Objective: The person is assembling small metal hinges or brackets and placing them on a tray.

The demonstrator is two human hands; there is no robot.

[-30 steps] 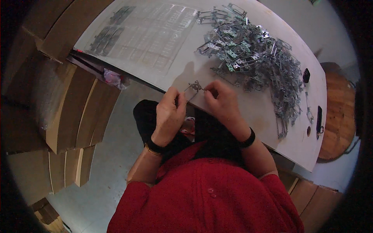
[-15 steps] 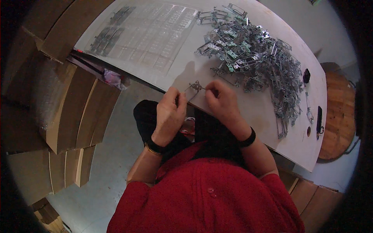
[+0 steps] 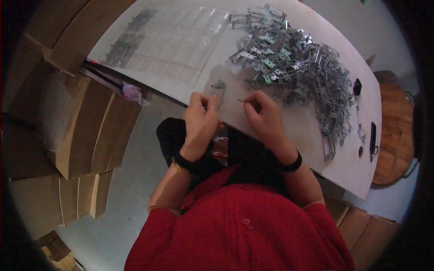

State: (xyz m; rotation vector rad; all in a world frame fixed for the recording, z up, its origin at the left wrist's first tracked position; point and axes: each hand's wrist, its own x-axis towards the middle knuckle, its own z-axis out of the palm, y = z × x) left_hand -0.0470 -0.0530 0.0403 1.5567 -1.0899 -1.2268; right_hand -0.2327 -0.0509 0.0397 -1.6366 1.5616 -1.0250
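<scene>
Over the table's near edge, my left hand (image 3: 199, 124) is closed on a thin metal wire bracket (image 3: 219, 85), whose small fitting sticks out past the fingertips toward the table. To its right, my right hand (image 3: 266, 118) pinches a small thin metal piece (image 3: 240, 100) between thumb and fingers. The two hands are apart, and the piece does not touch the bracket. A large heap of similar metal brackets (image 3: 294, 63) lies beyond my right hand on the white table (image 3: 235, 115).
A clear plastic tray (image 3: 181, 40) with slots lies at the far left, some brackets (image 3: 129, 43) in its left part. At the table's right are a black object (image 3: 357, 86) and a black strip (image 3: 372, 137). A round wooden stool (image 3: 395, 135) stands beyond; cardboard boxes (image 3: 77, 131) are stacked left.
My hands have drawn apart. The left moved slightly left with the bracket, which now points more toward the table; the right moved slightly right, holding the small thin piece away from it.
</scene>
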